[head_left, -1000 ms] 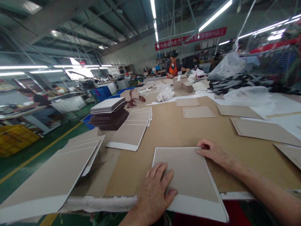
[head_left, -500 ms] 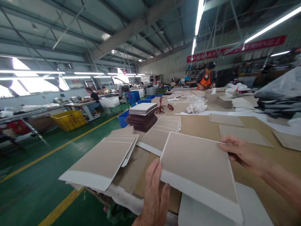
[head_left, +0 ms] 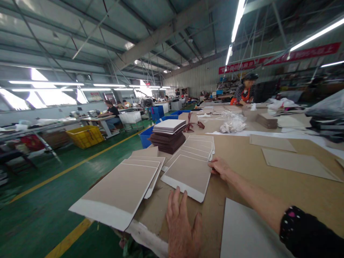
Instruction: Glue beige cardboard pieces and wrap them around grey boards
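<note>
A beige board with a white border [head_left: 188, 173] lies at the front end of an overlapping row of similar boards [head_left: 197, 145]. Around its right edge my right hand [head_left: 219, 167] is closed, fingers bent and thumb on the edge. My left hand [head_left: 181, 218] is open, its fingers spread at the board's white front strip; I cannot tell whether the fingertips touch it. Left of this row sits another fanned pile of beige boards [head_left: 120, 182], the top one jutting past the table edge. A plain pale sheet [head_left: 247, 229] rests below my right forearm.
A stack of dark brown pieces topped with white-faced ones [head_left: 168, 138] stands behind the boards. Loose beige sheets [head_left: 298, 163] lie at right on the brown table covering [head_left: 242, 172]. Crumpled clear plastic [head_left: 233, 122] is farther back, and a co-worker in an orange apron [head_left: 244, 95] leans over the table.
Both hands held the board raised in front of me; now it lies farther away and to the left on the row. My left hand has come off its left edge and spread its fingers.
</note>
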Demonstrator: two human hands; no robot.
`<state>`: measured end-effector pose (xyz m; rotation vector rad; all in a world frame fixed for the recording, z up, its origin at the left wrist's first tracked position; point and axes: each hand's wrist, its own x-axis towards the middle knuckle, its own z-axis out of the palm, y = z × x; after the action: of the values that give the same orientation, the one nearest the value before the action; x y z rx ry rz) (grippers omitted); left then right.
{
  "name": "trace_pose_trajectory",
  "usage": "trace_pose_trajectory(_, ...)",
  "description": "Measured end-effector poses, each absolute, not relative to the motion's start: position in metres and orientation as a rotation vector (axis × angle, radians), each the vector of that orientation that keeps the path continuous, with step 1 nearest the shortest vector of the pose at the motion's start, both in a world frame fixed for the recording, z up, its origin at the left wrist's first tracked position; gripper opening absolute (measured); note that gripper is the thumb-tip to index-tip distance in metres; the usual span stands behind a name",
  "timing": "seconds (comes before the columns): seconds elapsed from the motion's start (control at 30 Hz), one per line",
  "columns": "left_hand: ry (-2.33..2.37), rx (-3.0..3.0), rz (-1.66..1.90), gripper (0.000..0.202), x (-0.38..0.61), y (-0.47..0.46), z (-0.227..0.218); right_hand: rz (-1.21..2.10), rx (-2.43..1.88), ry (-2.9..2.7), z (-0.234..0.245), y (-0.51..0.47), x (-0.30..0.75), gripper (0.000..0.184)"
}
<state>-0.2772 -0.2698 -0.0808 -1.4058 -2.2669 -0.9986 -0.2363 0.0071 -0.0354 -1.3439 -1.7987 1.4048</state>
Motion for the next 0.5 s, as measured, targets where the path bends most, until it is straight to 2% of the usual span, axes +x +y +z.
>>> trace_pose_trajectory(0.27,-2.297,-1.560,-0.874,0.053,-0.284,-0.269,-0.078,0.948,-1.235,-2.287,-0.024,0.011,-0.224,0.024)
trace_pose_trajectory(0.4,-2.147,-1.585,-0.915,0.045,-0.294,-0.267,-0.086,0.706,-1.070,-2.477,-0.013,0.006,-0.178,0.023)
trace_pose_trajectory(0.5,-2.035,-1.546,-1.010,0.041,-0.293,-0.262,-0.078,0.647,-1.018,-2.558,-0.018,0.008,-0.123,0.018)
